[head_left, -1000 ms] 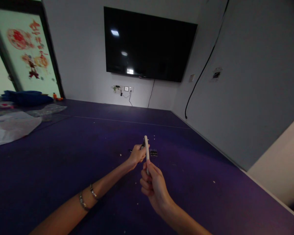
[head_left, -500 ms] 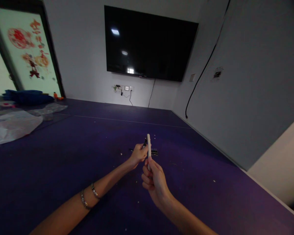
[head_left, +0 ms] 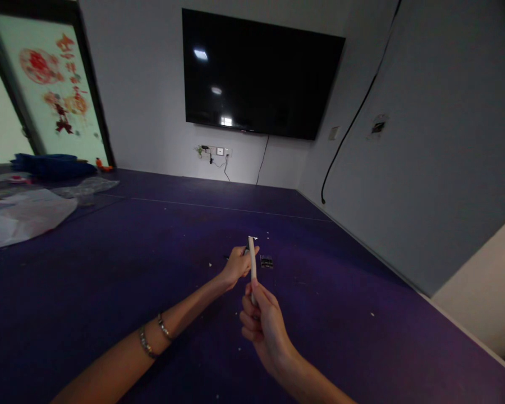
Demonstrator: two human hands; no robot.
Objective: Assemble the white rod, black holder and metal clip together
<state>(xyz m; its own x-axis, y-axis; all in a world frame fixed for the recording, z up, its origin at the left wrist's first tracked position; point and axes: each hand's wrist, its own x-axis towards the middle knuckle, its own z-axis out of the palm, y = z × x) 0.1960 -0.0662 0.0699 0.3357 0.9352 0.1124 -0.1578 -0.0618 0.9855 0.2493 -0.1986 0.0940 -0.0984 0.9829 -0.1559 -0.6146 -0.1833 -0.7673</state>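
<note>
My right hand (head_left: 264,317) is closed round the lower end of a slim white stick (head_left: 253,264), which points upward and away from me. Just beyond it, my left hand (head_left: 237,265) is closed on a small dark tool (head_left: 247,247), mostly hidden by the fingers and the stick. The stick's far end lies against or in front of this tool, and a pale ragged bit shows at its tip; whether they touch I cannot tell. A small dark rectangular item (head_left: 266,262) lies on the purple surface to the right of the stick.
Several pale chips (head_left: 210,265) are scattered over the purple surface (head_left: 320,336). White sheeting (head_left: 33,216) and clear plastic (head_left: 88,188) lie at the left, with a blue bundle (head_left: 53,166) behind. A black cable (head_left: 347,132) hangs along the right wall; a television (head_left: 261,73) is mounted ahead.
The white stick and my right hand have come slightly down and left, bringing the stick's far end lower beside the dark tool. A ragged pale bit now shows there. My left hand is nearly still.
</note>
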